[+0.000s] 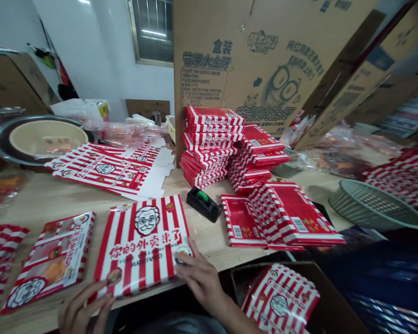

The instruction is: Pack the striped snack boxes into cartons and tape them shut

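A flat red-and-white striped box (142, 266) with a cartoon head and Chinese lettering lies face up near the table's front edge. My left hand (85, 306) grips its lower left corner, the fingers bent and the thumb side hidden. At the lower right corner, my right hand (204, 280) holds the box's edge, fingertips resting on the printed face. Left of this box lies a windowed box (52, 260) with food showing through. Just behind the right corner stands a black tape dispenser (204, 204) with a green core.
Stacked striped boxes (212, 134) stand before a big cardboard carton (209, 102). More boxes (282, 215) lie to the right. Flat unfolded cartons (111, 169) rest at back left beside a cream basin (28, 134). A green basket (376, 208) sits at right; an open carton (329, 292) below holds boxes.
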`<state>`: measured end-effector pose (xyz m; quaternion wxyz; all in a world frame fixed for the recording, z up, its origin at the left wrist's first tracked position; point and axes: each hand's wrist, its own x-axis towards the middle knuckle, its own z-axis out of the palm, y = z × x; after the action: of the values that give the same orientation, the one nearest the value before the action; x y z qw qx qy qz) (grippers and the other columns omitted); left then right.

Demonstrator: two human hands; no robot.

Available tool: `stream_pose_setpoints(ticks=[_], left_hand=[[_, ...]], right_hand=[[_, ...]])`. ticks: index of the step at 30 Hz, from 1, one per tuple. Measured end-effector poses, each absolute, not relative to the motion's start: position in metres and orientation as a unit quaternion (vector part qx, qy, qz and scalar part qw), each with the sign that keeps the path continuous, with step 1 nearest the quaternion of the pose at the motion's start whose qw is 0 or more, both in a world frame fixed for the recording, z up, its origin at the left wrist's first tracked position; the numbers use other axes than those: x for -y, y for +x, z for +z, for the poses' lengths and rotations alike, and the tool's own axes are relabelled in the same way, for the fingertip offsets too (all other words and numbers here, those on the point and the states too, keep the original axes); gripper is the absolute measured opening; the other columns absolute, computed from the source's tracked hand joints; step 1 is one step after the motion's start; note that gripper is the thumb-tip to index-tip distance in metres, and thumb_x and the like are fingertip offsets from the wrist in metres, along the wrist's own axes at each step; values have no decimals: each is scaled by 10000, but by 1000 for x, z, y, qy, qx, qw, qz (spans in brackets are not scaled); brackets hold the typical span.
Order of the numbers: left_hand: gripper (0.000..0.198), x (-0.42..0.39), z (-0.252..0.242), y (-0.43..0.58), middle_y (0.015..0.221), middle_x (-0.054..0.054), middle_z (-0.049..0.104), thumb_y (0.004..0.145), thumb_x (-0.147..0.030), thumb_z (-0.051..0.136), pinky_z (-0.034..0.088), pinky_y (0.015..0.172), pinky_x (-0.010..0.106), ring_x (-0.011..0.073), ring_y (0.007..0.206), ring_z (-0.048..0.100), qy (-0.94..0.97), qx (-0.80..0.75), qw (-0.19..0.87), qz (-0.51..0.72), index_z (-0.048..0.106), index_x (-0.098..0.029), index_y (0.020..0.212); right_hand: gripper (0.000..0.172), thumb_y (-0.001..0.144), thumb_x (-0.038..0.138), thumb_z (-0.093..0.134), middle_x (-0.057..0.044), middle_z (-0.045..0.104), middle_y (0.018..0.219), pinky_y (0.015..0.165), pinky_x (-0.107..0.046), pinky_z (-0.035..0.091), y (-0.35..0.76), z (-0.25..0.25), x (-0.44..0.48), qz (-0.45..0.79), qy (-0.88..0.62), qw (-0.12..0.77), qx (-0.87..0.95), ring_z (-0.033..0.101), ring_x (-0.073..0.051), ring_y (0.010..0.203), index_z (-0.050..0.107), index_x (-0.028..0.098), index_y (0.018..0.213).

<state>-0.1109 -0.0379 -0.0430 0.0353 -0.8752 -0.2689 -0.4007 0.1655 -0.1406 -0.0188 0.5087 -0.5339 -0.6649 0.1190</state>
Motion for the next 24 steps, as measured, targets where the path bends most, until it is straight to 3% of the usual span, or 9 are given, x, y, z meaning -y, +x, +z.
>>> stream_pose_setpoints(ticks=[2, 4, 6, 8, 11, 13, 16, 20, 24], left_hand=[[169, 33, -43, -113, 914, 48, 552, 754, -146, 559, 387, 730, 377, 221, 813, 522, -860, 302, 76, -405, 548, -254, 884], [123, 34, -42, -109, 916, 64, 550, 778, -158, 542, 373, 778, 396, 228, 836, 518, -835, 341, 91, -421, 553, -237, 872], [98, 39, -40, -103, 921, 72, 545, 778, -160, 558, 364, 814, 398, 227, 861, 518, -816, 360, 98, -441, 543, -219, 855], [119, 43, -38, -95, 931, 73, 537, 765, -151, 587, 357, 833, 389, 219, 877, 517, -810, 362, 100, -451, 535, -211, 854], [162, 45, -35, -87, 933, 66, 532, 753, -121, 610, 350, 828, 368, 209, 890, 510, -806, 368, 104, -452, 548, -218, 867], [169, 45, -34, -83, 929, 64, 530, 757, -108, 606, 349, 816, 361, 207, 889, 501, -810, 367, 109, -444, 565, -227, 870], [167, 43, -33, -79, 916, 69, 529, 756, -109, 613, 341, 807, 365, 206, 865, 492, -820, 351, 119, -436, 578, -224, 871], [178, 39, -35, -77, 896, 81, 524, 728, -106, 646, 347, 757, 356, 215, 846, 481, -833, 318, 137, -432, 584, -211, 858], [218, 41, -36, -76, 904, 77, 524, 698, -89, 674, 367, 761, 357, 216, 861, 483, -829, 330, 127, -434, 586, -217, 852]], right_hand=[[164, 865, 244, 479, -69, 659, 1087, 940, -387, 456, 183, -12, 119, 187, -576, 531, 592, 555, -208, 1106, 631, 208, 915], [238, 813, 298, 530, -112, 607, 1166, 960, -398, 423, 217, -12, 99, 154, -654, 559, 485, 535, -221, 1127, 608, 186, 1008], [524, 659, 332, 666, -174, 488, 1289, 1039, -455, 292, 257, -19, 84, 104, -728, 552, 393, 396, -282, 1242, 546, 129, 1126], [651, 562, 354, 717, -204, 531, 1213, 992, -495, 323, 286, -31, 74, 123, -748, 540, 366, 456, -328, 1166, 536, 95, 1132], [526, 572, 438, 685, -146, 635, 971, 832, -459, 442, 298, -48, 67, 176, -752, 529, 351, 590, -286, 891, 606, 118, 982], [417, 614, 504, 633, -88, 645, 771, 691, -401, 486, 294, -53, 66, 220, -748, 528, 337, 595, -224, 681, 635, 141, 819], [416, 596, 560, 626, -38, 610, 590, 524, -332, 480, 287, -53, 67, 297, -727, 539, 305, 549, -167, 498, 632, 151, 674], [489, 563, 621, 622, -58, 657, 727, 584, -329, 503, 276, -56, 81, 324, -697, 586, 256, 618, -192, 631, 640, 162, 728], [464, 593, 618, 592, -70, 648, 829, 704, -341, 480, 254, -78, 93, 255, -714, 619, 208, 602, -202, 774, 615, 167, 696]])
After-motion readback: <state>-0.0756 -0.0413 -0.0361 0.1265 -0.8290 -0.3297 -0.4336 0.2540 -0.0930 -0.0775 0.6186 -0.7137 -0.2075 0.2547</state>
